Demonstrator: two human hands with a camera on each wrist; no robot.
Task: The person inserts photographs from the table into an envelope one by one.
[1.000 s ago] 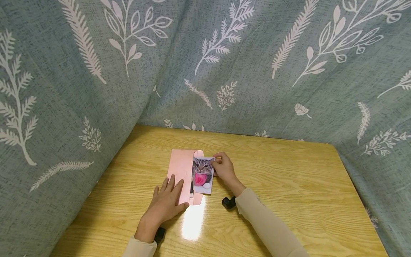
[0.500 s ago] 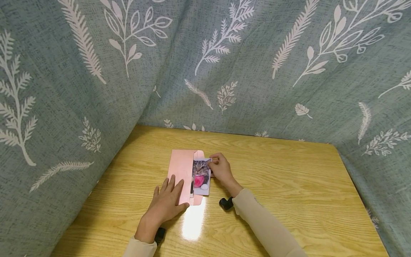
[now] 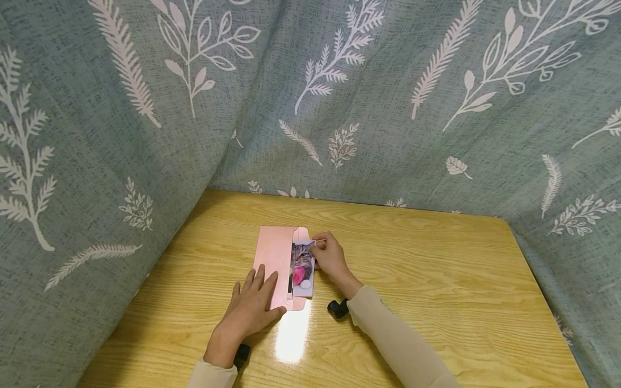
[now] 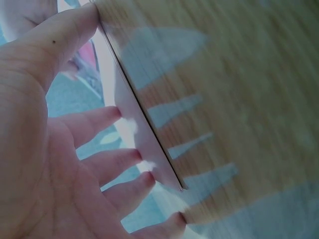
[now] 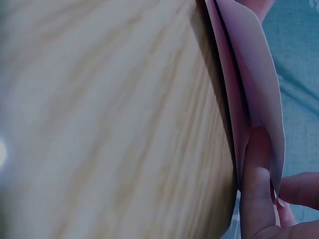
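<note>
A pink envelope (image 3: pixel 274 245) lies on the wooden table, its flap folded out to the right. My left hand (image 3: pixel 252 304) rests on its lower left with the fingers spread; the left wrist view shows the fingertips (image 4: pixel 144 179) along the envelope. A photo (image 3: pixel 304 269) of a tabby cat with a pink round thing stands partly inside the envelope's right-hand opening. My right hand (image 3: pixel 333 258) pinches the photo near its upper right corner. In the right wrist view the thumb and a finger (image 5: pixel 256 174) hold the card's edge from both sides. A dark-edged card shows beneath, mostly hidden.
The wooden table (image 3: pixel 436 280) stretches off to the right. A blue-green leaf-patterned cloth (image 3: pixel 368 151) hangs along the back and both sides. A black camera piece (image 3: pixel 338 309) sits at the right wrist, another at the left.
My right hand has moved left with the cat photo, and less of the photo sticks out of the envelope. The left hand has stayed in place.
</note>
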